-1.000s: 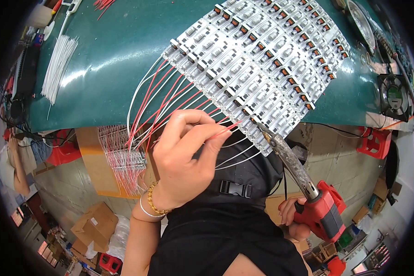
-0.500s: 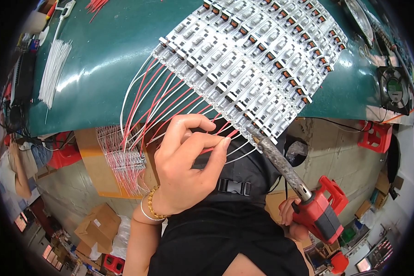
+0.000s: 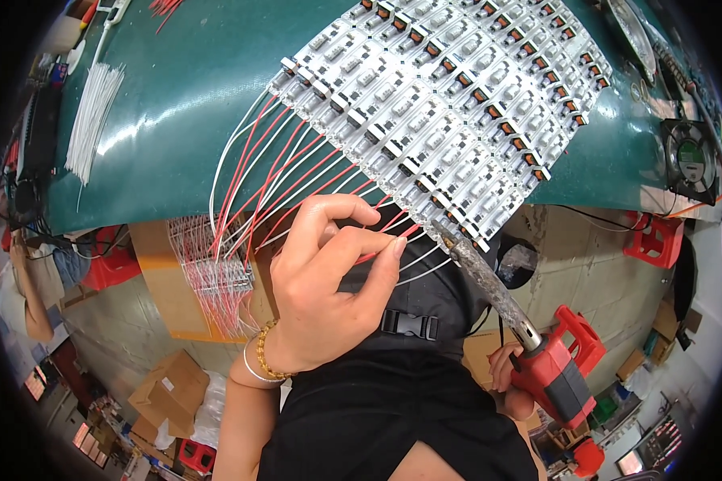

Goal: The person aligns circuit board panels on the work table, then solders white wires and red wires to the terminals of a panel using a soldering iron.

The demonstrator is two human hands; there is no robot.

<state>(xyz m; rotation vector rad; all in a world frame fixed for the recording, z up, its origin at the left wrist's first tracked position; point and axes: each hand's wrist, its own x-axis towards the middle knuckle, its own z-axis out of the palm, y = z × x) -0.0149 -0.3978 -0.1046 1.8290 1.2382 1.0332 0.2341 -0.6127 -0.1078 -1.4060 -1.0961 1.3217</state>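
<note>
A panel of several rows of small white circuit boards (image 3: 421, 120) lies tilted over the table's front edge, with red and white wires (image 3: 274, 172) trailing from its lower left side. My left hand (image 3: 321, 272) is closed, thumb and forefinger pinching a red wire (image 3: 411, 230) beside the panel's lower edge. In my right hand (image 3: 512, 378) is a soldering iron (image 3: 552, 377) with a red and black handle. Its dark tip reaches the board edge just right of the pinched wire; whether it touches the joint I cannot tell.
On the green table (image 3: 184, 136), a bundle of white wires (image 3: 95, 120) lies at the left. A black fan (image 3: 688, 160) stands at the right edge. Below the table, more wired boards (image 3: 221, 276) rest on cardboard. Red stools (image 3: 656, 240) and boxes (image 3: 171, 393) stand around on the floor.
My left hand, still pinching the red wire, has shifted slightly right. The panel has turned a little, its right side lower. The soldering iron's tip stays at the same edge.
</note>
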